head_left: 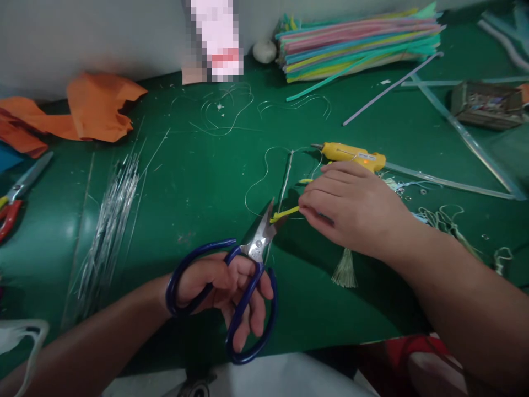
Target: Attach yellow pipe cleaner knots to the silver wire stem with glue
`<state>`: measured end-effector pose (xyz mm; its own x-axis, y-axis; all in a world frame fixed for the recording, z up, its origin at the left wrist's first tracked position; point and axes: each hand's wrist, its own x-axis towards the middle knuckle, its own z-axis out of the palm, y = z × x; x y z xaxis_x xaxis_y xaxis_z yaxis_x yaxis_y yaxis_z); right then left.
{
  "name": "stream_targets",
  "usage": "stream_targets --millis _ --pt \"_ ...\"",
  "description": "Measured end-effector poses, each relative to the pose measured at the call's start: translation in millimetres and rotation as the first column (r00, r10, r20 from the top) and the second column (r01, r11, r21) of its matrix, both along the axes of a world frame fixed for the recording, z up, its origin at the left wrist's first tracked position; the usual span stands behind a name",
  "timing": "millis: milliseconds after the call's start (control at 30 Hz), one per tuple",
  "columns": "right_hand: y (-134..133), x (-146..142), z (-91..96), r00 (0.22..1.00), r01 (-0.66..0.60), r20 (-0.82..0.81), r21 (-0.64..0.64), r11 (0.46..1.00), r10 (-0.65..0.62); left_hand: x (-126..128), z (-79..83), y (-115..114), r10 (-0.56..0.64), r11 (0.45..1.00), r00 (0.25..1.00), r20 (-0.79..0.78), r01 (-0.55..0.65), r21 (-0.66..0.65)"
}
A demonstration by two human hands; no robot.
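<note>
My left hand (231, 286) has its fingers through the blue loop handles of a pair of scissors (258, 242). The blades are parted, with the end of a yellow pipe cleaner (287, 213) between them. My right hand (347, 204) pinches that pipe cleaner from the right, and its fingertips are partly hidden. Beside the blades, a thin silvery wire (286, 179) lies on the green table. A pale tassel (345, 270) hangs out below my right hand. Just behind the hand rests a yellow glue gun (351, 155) with a small orange light showing.
A bundle of coloured pipe cleaners (359, 44) lies at the back. Several silvery wires (109, 226) are on the left, near orange fabric (99, 107) and red-and-yellow-handled scissors (20, 190). Clear glue sticks (463, 129) and a small box (487, 105) lie at the right.
</note>
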<state>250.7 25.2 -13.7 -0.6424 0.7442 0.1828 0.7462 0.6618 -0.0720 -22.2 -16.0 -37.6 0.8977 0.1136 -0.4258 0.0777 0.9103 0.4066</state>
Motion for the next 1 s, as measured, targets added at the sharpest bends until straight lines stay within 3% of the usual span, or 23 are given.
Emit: stream_targets --millis 300,1000 --pt "1.5 3.5 -5.8 0.989 -0.075 -0.104 0.233 0.97 0.102 5.5 0.0 -1.4 0.01 1.0 0.999 0.054 -0.011 0.02" --pt "-2.3 -5.3 -7.7 0.982 -0.117 -0.118 0.224 0.968 0.146 17.4 -0.8 -3.5 0.044 0.991 0.998 -0.048 -0.038 0.126"
